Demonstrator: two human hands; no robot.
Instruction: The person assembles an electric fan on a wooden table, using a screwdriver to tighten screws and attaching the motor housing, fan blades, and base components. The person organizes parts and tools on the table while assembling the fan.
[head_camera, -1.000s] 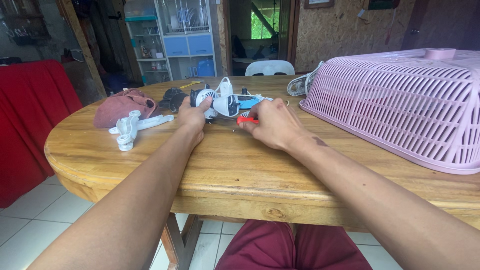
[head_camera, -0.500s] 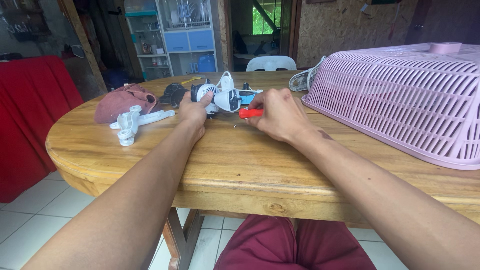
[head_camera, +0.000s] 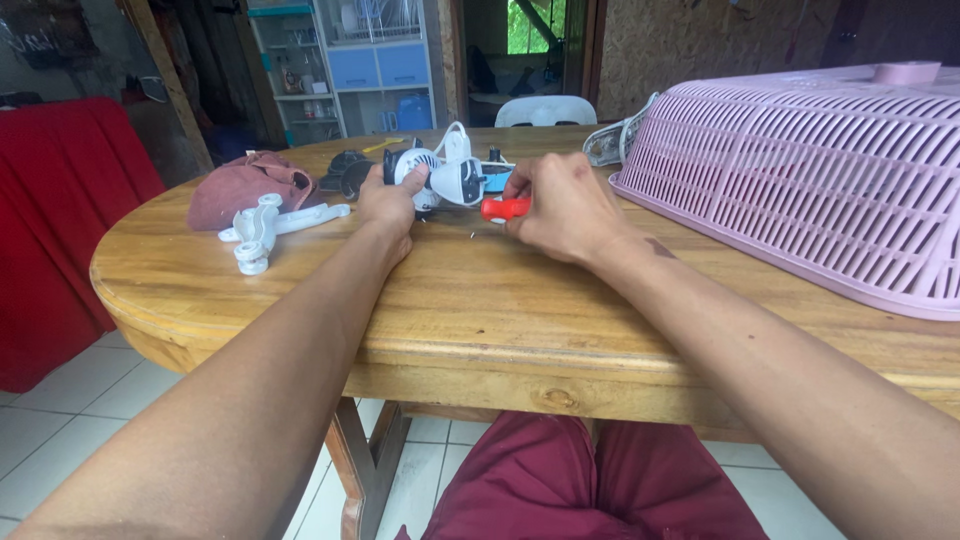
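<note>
Your wooden table (head_camera: 450, 300) fills the view, with the upturned pink slatted basket (head_camera: 800, 160) lying on its far right part and red cloth (head_camera: 60, 200) hanging off to its left. Both your forearms reach out across the table toward the white motor housing (head_camera: 445, 180) at its far middle. Your left hand (head_camera: 388, 205) grips the housing's left side, thumb pressed on it, while your right hand (head_camera: 565, 210) is curled tight round the red-handled screwdriver (head_camera: 503, 208) just right of the housing.

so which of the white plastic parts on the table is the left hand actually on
The round white motor housing mid-table: the left hand grips its side. The other white part, the long bracket by the reddish cloth, lies untouched, apart from either hand.
</note>
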